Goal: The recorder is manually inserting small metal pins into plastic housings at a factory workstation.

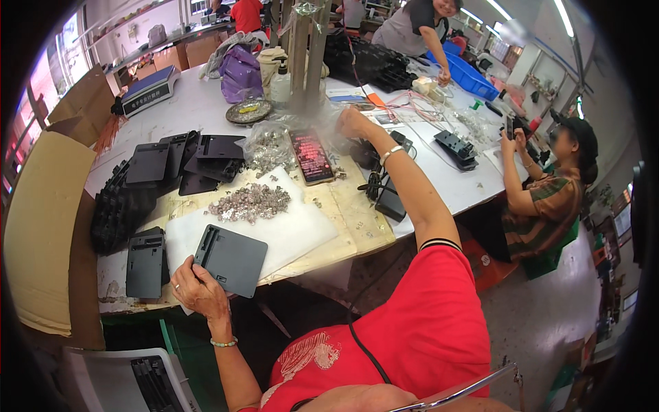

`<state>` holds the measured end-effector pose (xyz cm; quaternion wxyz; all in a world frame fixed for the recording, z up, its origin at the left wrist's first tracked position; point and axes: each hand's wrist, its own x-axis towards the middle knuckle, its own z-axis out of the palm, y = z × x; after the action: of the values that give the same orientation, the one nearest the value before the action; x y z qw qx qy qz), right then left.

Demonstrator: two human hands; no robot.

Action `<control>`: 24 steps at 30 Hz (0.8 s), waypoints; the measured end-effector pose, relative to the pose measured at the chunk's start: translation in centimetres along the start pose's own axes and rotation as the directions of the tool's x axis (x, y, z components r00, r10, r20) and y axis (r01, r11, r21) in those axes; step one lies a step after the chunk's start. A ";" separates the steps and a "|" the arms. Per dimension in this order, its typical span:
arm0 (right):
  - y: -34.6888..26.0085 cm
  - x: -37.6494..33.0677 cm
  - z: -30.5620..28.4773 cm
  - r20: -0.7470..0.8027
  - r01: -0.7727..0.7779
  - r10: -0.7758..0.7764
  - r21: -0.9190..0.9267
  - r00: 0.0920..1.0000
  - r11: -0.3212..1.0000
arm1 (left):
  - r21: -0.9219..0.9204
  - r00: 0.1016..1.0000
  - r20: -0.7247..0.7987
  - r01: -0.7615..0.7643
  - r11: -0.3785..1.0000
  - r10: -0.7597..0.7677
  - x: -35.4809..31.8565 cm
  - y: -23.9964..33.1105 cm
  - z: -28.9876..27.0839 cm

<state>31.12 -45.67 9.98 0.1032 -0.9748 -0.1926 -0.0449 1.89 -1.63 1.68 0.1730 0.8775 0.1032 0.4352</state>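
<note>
My left hand [199, 287] grips the lower left edge of a flat dark grey plastic cover [233, 259], which has a long slot and a small cutout. The cover lies partly on a white foam sheet [302, 230] at the table's near edge. Just beyond it is a pile of small metal clips [250, 203]. My right hand [355, 123] reaches far across the table beside a clear plastic bag [329, 134]. Its fingers are curled in, and whatever they may hold is hidden. A phone [311, 156] with a lit screen lies between the clips and that hand.
Dark plastic covers [146, 165] are stacked at left, with another cover [145, 264] near the edge. A post [305, 62] rises from the table beside a pump bottle [281, 86]. Cables and a black box [391, 200] lie under my right arm. Two people [549, 199] work at right and far side.
</note>
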 end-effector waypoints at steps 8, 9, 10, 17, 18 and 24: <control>0.6 1.0 1.5 -0.170 -0.066 0.017 -0.288 0.985 0.955 | 0.025 1.000 0.011 -0.022 0.999 0.021 0.0 0.2 0.0; 0.5 1.2 1.8 -0.169 -0.069 0.021 -0.282 0.985 0.957 | 0.027 1.000 0.025 -0.007 1.000 0.006 0.0 0.2 0.0; 0.9 1.5 1.6 -0.129 -0.106 0.069 -0.301 0.989 0.948 | 0.025 1.000 0.027 -0.012 1.000 0.012 0.0 0.1 0.1; 0.9 2.0 2.0 -0.004 -0.239 0.259 -0.404 0.966 0.883 | 0.029 0.999 0.031 -0.028 0.999 0.027 -0.1 -0.3 0.2; 0.9 2.0 2.0 -0.006 -0.243 0.263 -0.405 0.965 0.882 | 0.038 0.999 0.027 -0.030 0.999 0.029 -0.1 -0.3 0.2; 2.4 2.5 2.0 0.083 -0.269 0.316 -0.347 0.945 0.898 | 0.048 0.999 0.038 -0.025 0.999 0.023 -0.1 -0.3 0.1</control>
<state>34.41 -46.47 7.92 -0.0700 -0.9967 -0.0400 0.0068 1.91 -1.47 1.39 0.1483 0.8906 0.0998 0.4181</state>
